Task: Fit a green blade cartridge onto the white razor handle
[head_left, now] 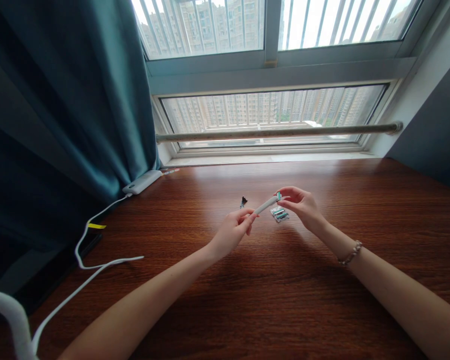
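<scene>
Both hands hold a slim white stick-like handle (267,204) with a teal tip, raised a little above the wooden table (247,300). My left hand (233,231) pinches its lower end with closed fingers. My right hand (299,206) pinches the upper teal end. Just under my right hand lies a small clear packet with teal pieces (279,214). A tiny dark object (243,201) rests on the table just left of the handle. A bead bracelet (350,254) circles my right wrist.
A white power bank (142,181) lies at the back left with a white cable (97,250) trailing toward me. Teal curtain (60,110) hangs at the left. The window (270,115) and a rail (277,132) run along the table's far edge.
</scene>
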A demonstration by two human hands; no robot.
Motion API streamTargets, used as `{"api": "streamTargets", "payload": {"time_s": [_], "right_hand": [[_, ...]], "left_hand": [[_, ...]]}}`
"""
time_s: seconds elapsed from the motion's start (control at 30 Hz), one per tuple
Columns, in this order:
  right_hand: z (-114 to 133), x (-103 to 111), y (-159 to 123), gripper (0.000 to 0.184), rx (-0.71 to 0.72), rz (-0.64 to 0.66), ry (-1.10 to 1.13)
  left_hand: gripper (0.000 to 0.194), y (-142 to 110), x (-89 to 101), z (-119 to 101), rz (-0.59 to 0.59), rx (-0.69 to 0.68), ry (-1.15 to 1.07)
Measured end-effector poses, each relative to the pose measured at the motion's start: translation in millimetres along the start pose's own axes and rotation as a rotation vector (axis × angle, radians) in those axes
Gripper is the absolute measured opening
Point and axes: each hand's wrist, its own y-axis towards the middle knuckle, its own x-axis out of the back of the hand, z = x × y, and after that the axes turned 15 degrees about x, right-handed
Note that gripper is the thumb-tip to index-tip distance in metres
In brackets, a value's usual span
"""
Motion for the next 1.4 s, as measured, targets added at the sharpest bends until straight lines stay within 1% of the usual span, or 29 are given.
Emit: {"api": "streamTargets", "payload": {"time_s": [0.17, 0.23, 0.37, 0.53, 0.6, 0.7, 0.83, 0.93, 1.03, 1.13, 1.4], "right_hand": [[-0.5, -0.2, 0.2, 0.029, 0.002, -0.03, 0.018], [-0.6, -0.8, 0.1, 0.029, 0.003, -0.033, 0.02], [-1.7, -1.8, 0.1, 0.029, 0.011, -0.029, 0.035], [-1.4, -1.2, 1.1, 0.028, 0.043, -0.054, 0.034], [0.0, -1.4, 1.1, 0.029, 0.039, -0.032, 0.025], [1.7, -3.1, 0.4, 0.033, 0.05, 0.02, -0.012], [0.3, -6.5, -1.4, 0.034, 0.136, 0.069, -0.037], [-0.3, -8.9, -3.1, 0.035, 0.181, 0.113, -0.064], [1.2, -10.8, -4.6, 0.034, 0.198, 0.146, -0.095], [2.6, -11.7, -5.0, 0.034, 0.219, 0.148, -0.129], [0.7, -10.5, -4.4, 0.034, 0.258, 0.155, -0.209]], "left_hand": [[0.031, 1.2, 1.5, 1.5, -0.052, 0.014, 0.02], [0.03, 0.2, 1.1, -0.9, -0.036, 0.001, -0.02], [0.03, -2.5, 0.0, -4.7, 0.035, -0.017, -0.053], [0.031, -0.8, 0.1, 0.7, -0.001, 0.004, 0.056], [0.031, 0.3, 0.3, 2.1, -0.027, 0.009, 0.053], [0.033, 0.3, 0.6, 0.0, -0.054, -0.001, -0.006], [0.032, -2.4, 0.0, -4.2, -0.028, -0.027, -0.028], [0.031, -3.8, -1.2, -4.1, -0.022, -0.033, 0.021], [0.03, -4.2, -1.8, -3.1, -0.057, -0.038, 0.093], [0.031, -4.6, -1.1, -3.5, -0.107, -0.037, 0.155], [0.034, -5.9, 0.9, -4.4, -0.194, -0.022, 0.297]]}}
